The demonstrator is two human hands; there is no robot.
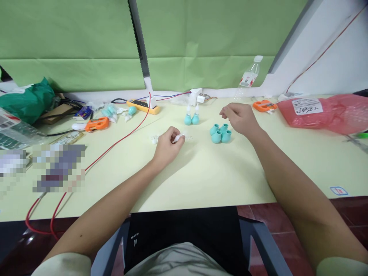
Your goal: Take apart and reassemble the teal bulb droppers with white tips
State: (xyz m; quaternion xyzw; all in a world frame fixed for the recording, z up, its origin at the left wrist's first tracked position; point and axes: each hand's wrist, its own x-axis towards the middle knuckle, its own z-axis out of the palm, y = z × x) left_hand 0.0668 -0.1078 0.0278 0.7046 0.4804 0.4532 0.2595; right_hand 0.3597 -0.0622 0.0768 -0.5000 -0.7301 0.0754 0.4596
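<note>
Pinching a white piece (178,138) in the left hand (169,146), likely for control; curling the right hand (240,117), cannot tell if gripping, right of 4 bulbs (217,137), perhaps grouped for steadiness.

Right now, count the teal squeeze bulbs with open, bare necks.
4, clustered on the table beside the right hand: near-left bulb, near-right bulb, far-left bulb and far-right bulb. Clear plastic wrapping farther left may hide more.
</note>
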